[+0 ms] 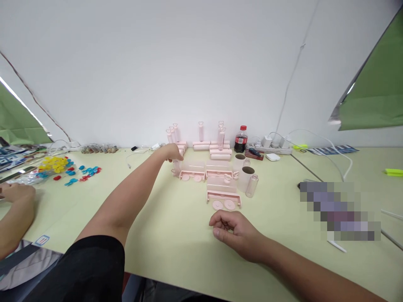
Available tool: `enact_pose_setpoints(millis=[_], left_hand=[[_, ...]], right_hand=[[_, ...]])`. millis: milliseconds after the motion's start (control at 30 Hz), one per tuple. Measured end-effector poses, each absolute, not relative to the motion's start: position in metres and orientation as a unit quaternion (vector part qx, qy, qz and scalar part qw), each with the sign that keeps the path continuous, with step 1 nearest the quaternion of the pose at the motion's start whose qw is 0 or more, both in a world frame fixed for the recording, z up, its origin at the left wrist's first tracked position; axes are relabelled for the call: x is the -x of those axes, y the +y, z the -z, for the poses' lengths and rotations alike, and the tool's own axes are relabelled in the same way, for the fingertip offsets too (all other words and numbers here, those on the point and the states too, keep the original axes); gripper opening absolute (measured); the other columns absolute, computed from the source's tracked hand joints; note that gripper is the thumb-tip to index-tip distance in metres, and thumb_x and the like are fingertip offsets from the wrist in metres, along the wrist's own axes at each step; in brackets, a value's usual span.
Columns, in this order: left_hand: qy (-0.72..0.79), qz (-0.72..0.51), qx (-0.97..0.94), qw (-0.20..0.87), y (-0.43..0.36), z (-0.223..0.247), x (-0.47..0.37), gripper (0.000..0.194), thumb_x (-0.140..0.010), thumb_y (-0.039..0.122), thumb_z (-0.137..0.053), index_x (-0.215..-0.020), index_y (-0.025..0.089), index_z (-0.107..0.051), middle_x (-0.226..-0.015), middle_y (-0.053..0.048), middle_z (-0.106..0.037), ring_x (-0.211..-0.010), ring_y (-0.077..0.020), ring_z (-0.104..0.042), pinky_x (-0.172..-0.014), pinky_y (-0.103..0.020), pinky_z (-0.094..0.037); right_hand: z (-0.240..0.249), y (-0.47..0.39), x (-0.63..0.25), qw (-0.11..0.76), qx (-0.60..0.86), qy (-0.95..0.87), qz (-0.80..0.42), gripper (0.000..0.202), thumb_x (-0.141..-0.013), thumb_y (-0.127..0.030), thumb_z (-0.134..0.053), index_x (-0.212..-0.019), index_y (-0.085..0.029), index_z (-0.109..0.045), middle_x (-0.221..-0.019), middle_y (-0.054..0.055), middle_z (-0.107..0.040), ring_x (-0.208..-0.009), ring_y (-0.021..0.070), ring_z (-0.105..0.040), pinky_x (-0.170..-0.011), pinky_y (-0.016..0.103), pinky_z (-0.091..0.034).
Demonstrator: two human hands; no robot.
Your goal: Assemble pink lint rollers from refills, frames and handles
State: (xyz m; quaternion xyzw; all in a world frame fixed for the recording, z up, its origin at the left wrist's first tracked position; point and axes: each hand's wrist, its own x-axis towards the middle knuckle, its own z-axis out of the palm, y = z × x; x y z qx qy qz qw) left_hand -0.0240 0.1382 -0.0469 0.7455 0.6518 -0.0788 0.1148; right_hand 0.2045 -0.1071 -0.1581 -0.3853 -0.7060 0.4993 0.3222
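Observation:
My left hand [172,152] reaches far across the table, its fingers bent down beside the left pink pieces. Whether the fingertips grip anything is hidden. Just below them lies a small clear pink bottle [176,167] with a heart-shaped loop. Loosely curled and holding nothing, my right hand [234,233] rests on the table, thumb apart from the fingers. In front of it are two pink discs [223,205], a pink bracket frame [222,197] and a clear cylinder cover [220,184]. Two similar frame sets, including a left bracket [192,175], lie behind.
Pink rollers [220,153] and upright bottles [200,132] line the wall. Two white rolls [244,180], a clear bottle [252,186] and a cola bottle [241,139] stand right. A power strip [273,149] lies behind. At left are colourful plastic pieces [55,164] and another person's hand [17,193].

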Motion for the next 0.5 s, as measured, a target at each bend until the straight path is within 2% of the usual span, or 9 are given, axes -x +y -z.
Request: enact_pose_setpoints(millis=[267, 400, 500], left_hand=[[0.639, 0.075, -0.758, 0.107, 0.132, 0.05, 0.026, 0.039, -0.072, 0.046, -0.067, -0.094, 0.013, -0.07, -0.091, -0.012, -0.074, -0.075, -0.0226, -0.07, -0.061, -0.027, -0.052], [0.626, 0.077, -0.774, 0.061, 0.126, 0.046, 0.02, 0.043, -0.075, 0.052, -0.063, -0.1, 0.017, -0.07, -0.103, -0.013, -0.073, -0.093, -0.0275, -0.068, -0.075, -0.032, -0.053], [0.598, 0.061, -0.799, 0.006, 0.119, 0.046, 0.007, 0.051, -0.08, 0.05, -0.057, -0.121, 0.02, -0.063, -0.129, -0.014, -0.063, -0.117, -0.0323, -0.058, -0.093, -0.041, -0.046]], right_hand=[[0.158, -0.107, -0.204, 0.311, 0.386, -0.703, -0.509, 0.013, -0.083, -0.03, -0.061, -0.088, -0.018, -0.061, -0.068, -0.002, -0.051, -0.063, 0.0114, -0.045, -0.057, 0.024, -0.037], [0.158, -0.107, -0.205, 0.305, 0.387, -0.702, -0.514, 0.013, -0.084, -0.031, -0.06, -0.089, -0.018, -0.06, -0.069, -0.002, -0.051, -0.063, 0.0116, -0.045, -0.057, 0.025, -0.037], [0.157, -0.108, -0.205, 0.301, 0.388, -0.697, -0.522, 0.014, -0.083, -0.031, -0.062, -0.09, -0.019, -0.06, -0.069, -0.002, -0.051, -0.064, 0.0119, -0.046, -0.057, 0.025, -0.038]])
